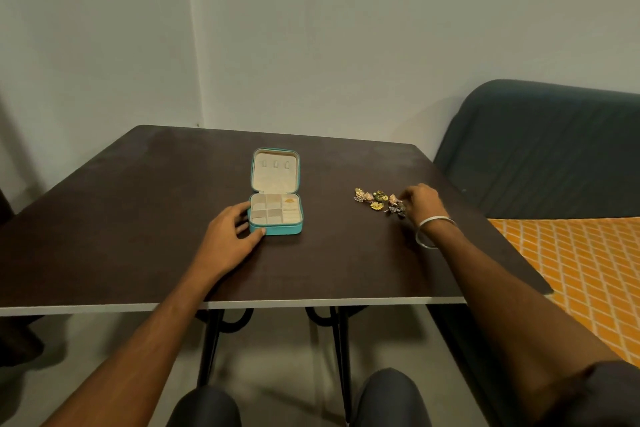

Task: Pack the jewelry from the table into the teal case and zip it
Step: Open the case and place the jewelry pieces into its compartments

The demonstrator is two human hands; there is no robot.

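The teal case (277, 229) lies open in the middle of the dark table (138, 218), its lid flat behind it and its cream compartments showing. One gold piece (289, 200) sits in the back right compartment. My left hand (232, 236) rests against the case's left front corner, thumb on the front wall. To the right lies a small pile of jewelry (375, 199), gold, green and silver pieces. My right hand (420, 201), with a silver bangle on the wrist, reaches into the pile's right end, fingertips pinched at a dark silver piece (397, 210).
The table's white front edge (311, 303) runs across below my arms. A dark sofa (540, 149) and an orange patterned cover (581, 270) stand to the right of the table. Walls close in behind and to the left.
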